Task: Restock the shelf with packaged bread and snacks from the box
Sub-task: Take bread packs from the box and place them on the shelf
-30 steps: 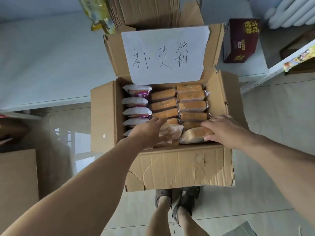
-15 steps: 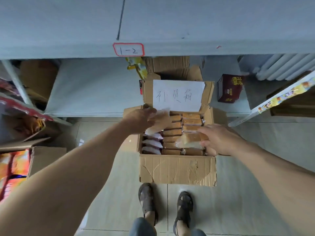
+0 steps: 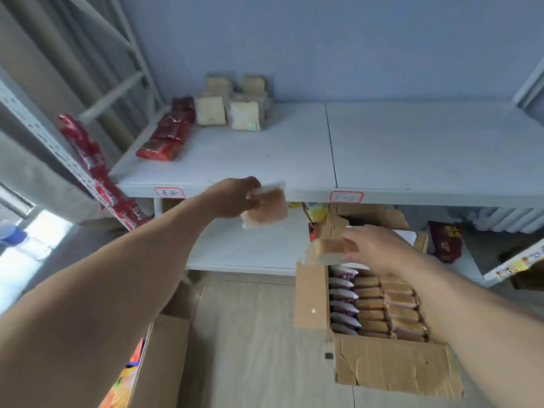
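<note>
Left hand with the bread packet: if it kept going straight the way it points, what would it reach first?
Probably the front edge of the upper shelf: the left hand and its bread packet sit just before it. Depth is unclear; it could pass above.

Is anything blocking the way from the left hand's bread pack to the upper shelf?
Nothing visible does. The left hand holds the bread pack at the shelf's front edge; the board behind is bare, stock sits far back left.

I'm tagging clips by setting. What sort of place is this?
Probably a small shop's stockroom or a mock retail aisle: a white metal shelf with red-framed labels on its edge, packaged bread lined up on it, and an open cardboard box of wrapped goods on the floor.
</note>
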